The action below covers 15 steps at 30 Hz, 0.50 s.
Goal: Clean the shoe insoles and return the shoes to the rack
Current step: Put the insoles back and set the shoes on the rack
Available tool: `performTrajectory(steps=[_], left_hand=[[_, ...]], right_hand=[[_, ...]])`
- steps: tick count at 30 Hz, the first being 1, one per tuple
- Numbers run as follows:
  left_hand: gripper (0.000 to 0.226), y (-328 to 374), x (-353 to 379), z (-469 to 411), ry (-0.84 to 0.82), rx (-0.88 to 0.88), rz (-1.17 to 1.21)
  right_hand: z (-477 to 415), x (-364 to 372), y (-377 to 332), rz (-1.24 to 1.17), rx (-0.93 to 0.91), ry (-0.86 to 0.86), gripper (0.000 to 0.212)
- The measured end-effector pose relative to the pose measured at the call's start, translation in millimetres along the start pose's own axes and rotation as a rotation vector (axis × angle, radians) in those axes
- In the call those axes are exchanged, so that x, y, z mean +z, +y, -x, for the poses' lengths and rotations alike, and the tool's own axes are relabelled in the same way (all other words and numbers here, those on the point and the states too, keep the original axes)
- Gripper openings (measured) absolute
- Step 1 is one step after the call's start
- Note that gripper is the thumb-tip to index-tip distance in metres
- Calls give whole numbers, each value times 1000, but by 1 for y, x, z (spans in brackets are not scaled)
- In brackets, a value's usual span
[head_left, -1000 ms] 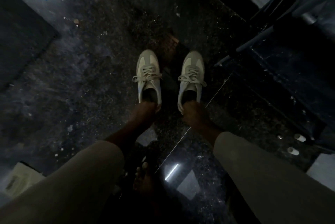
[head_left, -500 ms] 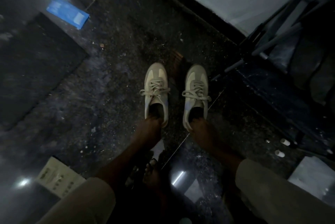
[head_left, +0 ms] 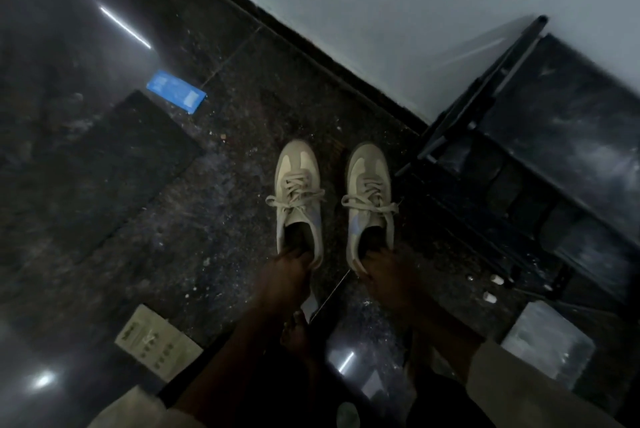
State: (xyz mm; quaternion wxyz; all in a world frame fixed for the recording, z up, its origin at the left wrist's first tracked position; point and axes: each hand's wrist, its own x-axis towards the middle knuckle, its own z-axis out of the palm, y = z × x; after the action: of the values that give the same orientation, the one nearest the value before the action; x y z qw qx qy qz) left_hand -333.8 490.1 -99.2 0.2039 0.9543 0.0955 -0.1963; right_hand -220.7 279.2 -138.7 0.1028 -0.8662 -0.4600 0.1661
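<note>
Two beige lace-up sneakers hang side by side over the dark floor, toes pointing away from me. My left hand grips the heel of the left sneaker. My right hand grips the heel of the right sneaker. The insides of both shoes are dark, so I cannot make out the insoles. A dark shoe rack with dark shoes on its lower shelf stands just right of the right sneaker, against the pale wall.
A dark mat lies on the left, with a blue packet beyond it. A pale printed sheet lies on the floor at lower left. My bare foot stands below the left hand. Small white pieces lie near the rack's foot.
The view has tilted up and away, bringing the wall and more of the rack into sight. Both hands keep their hold on the sneakers' heels, carrying them nearer the rack.
</note>
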Motion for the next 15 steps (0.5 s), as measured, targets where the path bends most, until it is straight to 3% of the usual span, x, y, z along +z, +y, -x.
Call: performTrajectory(steps=[2, 6, 11, 15], left_hand=[[21, 12, -20, 14, 7, 16, -7], [27, 37, -67, 41, 27, 23, -33], [21, 73, -117, 60, 11, 58, -51], [23, 109, -159, 69, -6, 81, -40]], right_hand=[[13, -25, -12, -27, 23, 53, 29], [36, -83, -33, -4, -16, 189, 10], [58, -153, -45, -70, 94, 124, 27], [76, -208, -48, -106, 157, 88, 10]])
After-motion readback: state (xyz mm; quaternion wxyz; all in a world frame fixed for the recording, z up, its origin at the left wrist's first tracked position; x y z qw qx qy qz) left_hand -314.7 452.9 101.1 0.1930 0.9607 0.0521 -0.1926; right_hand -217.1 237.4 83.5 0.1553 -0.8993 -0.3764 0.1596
